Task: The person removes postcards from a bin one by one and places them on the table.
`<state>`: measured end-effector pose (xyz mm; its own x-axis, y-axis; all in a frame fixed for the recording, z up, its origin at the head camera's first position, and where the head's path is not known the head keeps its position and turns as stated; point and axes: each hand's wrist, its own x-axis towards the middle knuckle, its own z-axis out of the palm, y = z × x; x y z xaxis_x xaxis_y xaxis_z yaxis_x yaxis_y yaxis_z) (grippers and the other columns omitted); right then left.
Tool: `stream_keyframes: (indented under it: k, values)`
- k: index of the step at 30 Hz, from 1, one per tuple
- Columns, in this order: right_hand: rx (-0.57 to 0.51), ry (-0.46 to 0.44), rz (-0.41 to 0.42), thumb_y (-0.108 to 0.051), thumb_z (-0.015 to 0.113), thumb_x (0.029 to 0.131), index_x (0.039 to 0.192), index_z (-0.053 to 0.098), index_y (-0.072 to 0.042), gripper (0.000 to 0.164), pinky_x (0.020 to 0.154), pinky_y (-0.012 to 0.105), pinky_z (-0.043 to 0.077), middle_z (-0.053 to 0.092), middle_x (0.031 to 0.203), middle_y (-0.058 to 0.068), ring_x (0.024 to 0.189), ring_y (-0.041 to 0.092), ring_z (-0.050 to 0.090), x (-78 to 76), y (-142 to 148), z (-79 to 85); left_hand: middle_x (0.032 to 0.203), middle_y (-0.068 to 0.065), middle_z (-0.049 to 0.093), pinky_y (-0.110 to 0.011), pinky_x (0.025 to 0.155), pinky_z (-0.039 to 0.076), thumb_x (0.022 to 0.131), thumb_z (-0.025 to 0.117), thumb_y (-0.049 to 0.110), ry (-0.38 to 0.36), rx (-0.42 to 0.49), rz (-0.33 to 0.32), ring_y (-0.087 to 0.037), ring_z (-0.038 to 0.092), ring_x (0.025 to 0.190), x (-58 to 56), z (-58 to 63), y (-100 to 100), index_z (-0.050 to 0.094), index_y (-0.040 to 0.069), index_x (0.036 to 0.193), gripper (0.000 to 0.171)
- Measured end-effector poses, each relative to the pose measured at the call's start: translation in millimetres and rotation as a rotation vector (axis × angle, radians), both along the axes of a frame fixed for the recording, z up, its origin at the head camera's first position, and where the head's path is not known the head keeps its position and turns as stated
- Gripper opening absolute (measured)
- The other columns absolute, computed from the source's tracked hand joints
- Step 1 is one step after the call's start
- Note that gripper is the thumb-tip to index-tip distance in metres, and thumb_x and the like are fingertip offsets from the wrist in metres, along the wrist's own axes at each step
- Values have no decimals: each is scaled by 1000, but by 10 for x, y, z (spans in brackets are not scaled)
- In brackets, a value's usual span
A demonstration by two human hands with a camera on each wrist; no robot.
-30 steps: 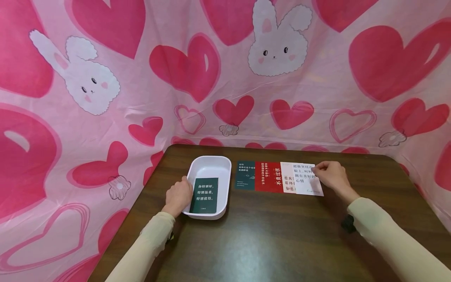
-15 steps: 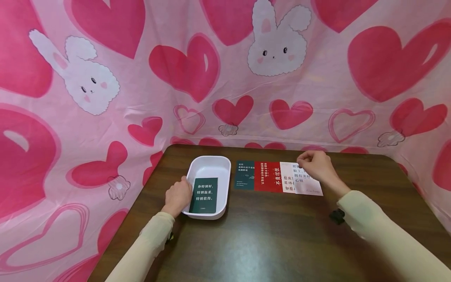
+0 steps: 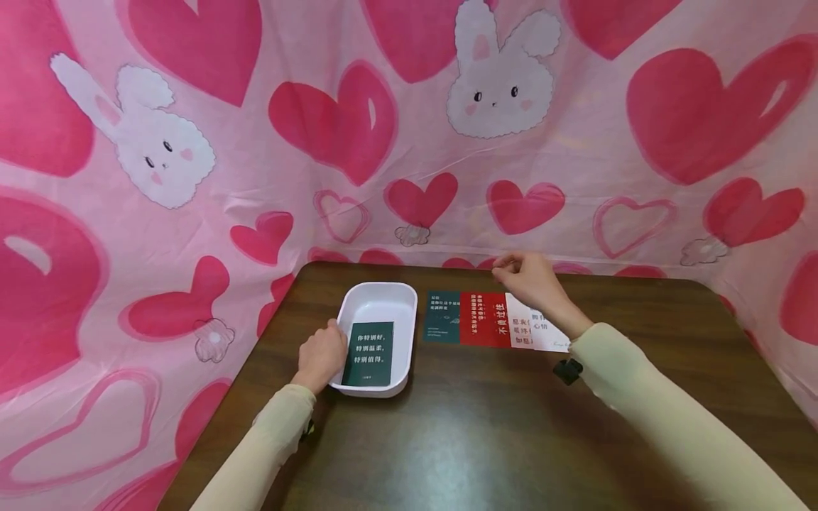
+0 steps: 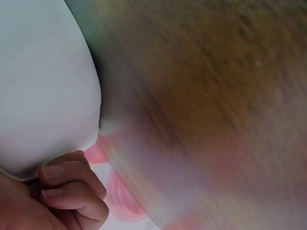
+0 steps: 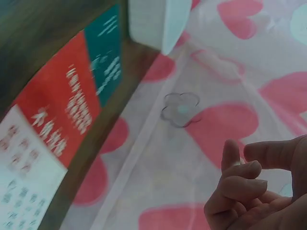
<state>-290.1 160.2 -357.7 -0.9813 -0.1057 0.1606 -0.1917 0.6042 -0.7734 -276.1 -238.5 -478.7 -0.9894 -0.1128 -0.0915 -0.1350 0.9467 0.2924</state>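
Note:
My left hand [image 3: 322, 357] grips the left rim of a white plastic tray [image 3: 381, 306]; curled fingers [image 4: 72, 184] show at its edge in the left wrist view. Inside the tray lies a dark green card [image 3: 368, 372] with white lettering. Right of the tray, cards overlap in a row on the table: teal [image 3: 442, 328], red [image 3: 484, 335] and white [image 3: 551, 339] at the right end. Above the red and white ones hovers my right hand [image 3: 535, 282], which hides part of the white cards. Its thumb and index finger stand slightly apart, with nothing visible between them.
The dark wooden table [image 3: 460, 426] ends at a back edge just behind the cards. A pink cloth [image 3: 358, 42] with hearts and rabbit faces hangs at the back and sides. Each wrist wears a dark device, such as the one [image 3: 567, 370] under the right sleeve.
My right hand has moved left and up, from the white card's right edge to above the row. The cards lie as before. My left hand has stayed on the tray.

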Motion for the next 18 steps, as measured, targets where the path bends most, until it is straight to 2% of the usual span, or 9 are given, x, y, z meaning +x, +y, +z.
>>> stream_keyframes:
  k: [5,11,18]
  values:
    - [-36,-19,73,-19,68,101,118,71,2,27,72,35,57,76,98,14,88,30,68,-72,-366,100,96,-18,66,-53,75,63,106,60,26,-7,-10,27,-30,66,75,43,-20,-68,50,-5,134,43]
    - [-13,11,114,-16,70,98,116,70,2,26,74,40,59,75,97,16,85,30,70,-138,-696,191,96,-19,66,-53,75,63,106,58,25,0,14,-1,-30,67,75,24,-20,-43,50,-6,133,41]
    - [13,-84,193,-18,69,98,128,65,2,36,89,43,59,72,115,18,103,31,67,-163,-1008,232,100,-20,67,-55,78,63,107,58,26,3,6,-13,-31,68,78,-19,-20,28,49,-5,134,42]
